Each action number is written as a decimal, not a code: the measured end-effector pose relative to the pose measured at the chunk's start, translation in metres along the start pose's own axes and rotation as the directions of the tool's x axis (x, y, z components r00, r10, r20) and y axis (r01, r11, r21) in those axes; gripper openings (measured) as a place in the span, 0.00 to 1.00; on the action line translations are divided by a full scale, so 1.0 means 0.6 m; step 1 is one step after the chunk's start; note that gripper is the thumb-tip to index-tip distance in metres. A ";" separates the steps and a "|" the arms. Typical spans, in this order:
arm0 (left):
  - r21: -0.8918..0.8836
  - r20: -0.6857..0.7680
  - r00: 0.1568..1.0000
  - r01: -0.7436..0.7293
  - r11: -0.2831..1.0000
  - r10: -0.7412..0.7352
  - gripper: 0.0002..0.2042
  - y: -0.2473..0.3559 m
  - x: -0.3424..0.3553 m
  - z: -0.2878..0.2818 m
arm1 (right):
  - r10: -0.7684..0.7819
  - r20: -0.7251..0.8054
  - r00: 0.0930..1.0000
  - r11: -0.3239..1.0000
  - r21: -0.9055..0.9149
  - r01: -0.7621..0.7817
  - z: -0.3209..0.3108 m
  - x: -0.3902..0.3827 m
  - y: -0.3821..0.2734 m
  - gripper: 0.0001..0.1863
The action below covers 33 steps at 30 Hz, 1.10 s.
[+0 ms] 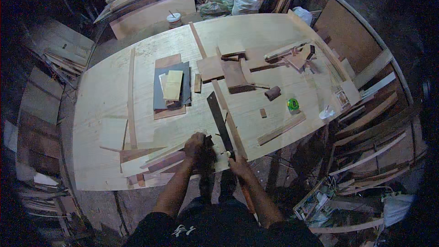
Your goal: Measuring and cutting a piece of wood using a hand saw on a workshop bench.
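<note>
At the near edge of the large plywood board, my left hand is closed. A small dark piece shows at its fingers, too dim to name. My right hand is closed at the near end of a long, dark, flat, blade-like tool, which points away from me across the board. A pale round knob shows beside my right fingers. Close along the tool's right side lies a narrow wood strip. Something orange hangs below my right hand, partly hidden by the forearm.
Wood offcuts lie left of my hands. Farther off are stacked dark sheets with a pale block, joined boards, a brown roll and a green tape measure. A white bucket stands beyond; lumber leans right.
</note>
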State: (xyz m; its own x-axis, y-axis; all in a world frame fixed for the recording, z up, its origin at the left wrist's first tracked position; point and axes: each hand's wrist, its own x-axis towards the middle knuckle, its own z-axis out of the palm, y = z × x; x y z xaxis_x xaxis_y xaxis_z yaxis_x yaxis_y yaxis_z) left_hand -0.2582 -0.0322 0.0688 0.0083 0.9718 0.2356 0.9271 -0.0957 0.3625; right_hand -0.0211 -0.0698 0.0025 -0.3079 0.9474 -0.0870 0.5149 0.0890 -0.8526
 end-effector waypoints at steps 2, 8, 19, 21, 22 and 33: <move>0.026 0.039 0.999 0.011 1.000 -0.012 0.15 -0.007 0.000 0.009 | 0.170 0.181 0.969 0.976 0.107 -0.191 -0.011 0.011 -0.016 0.22; -0.033 -0.080 0.994 -0.073 0.997 0.070 0.09 0.005 0.002 0.000 | 0.198 0.208 0.958 0.968 0.110 -0.224 -0.023 0.008 -0.081 0.20; -0.017 -0.002 0.999 -0.034 0.999 0.034 0.09 -0.011 0.004 0.007 | 0.278 0.237 0.931 0.960 -0.047 -0.275 -0.018 0.012 -0.128 0.23; 0.016 0.046 0.999 -0.007 1.000 0.007 0.10 -0.004 0.004 0.006 | 0.258 0.247 0.934 0.966 -0.060 -0.251 -0.022 0.012 -0.124 0.23; -0.013 0.001 0.999 -0.036 0.999 0.036 0.09 -0.006 0.002 0.003 | 0.230 0.264 0.937 0.973 -0.069 -0.220 -0.024 0.015 -0.130 0.24; 0.073 0.037 0.999 -0.030 0.997 0.027 0.07 -0.007 0.003 0.012 | 0.258 0.241 0.936 0.965 -0.113 -0.236 -0.012 0.010 -0.118 0.24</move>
State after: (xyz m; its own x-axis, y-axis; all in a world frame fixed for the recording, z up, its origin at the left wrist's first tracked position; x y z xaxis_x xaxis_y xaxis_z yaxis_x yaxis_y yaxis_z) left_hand -0.2592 -0.0282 0.0612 0.0472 0.9762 0.2119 0.9513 -0.1086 0.2885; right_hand -0.0537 -0.0681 0.0663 -0.3484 0.8354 -0.4252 0.6602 -0.1033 -0.7440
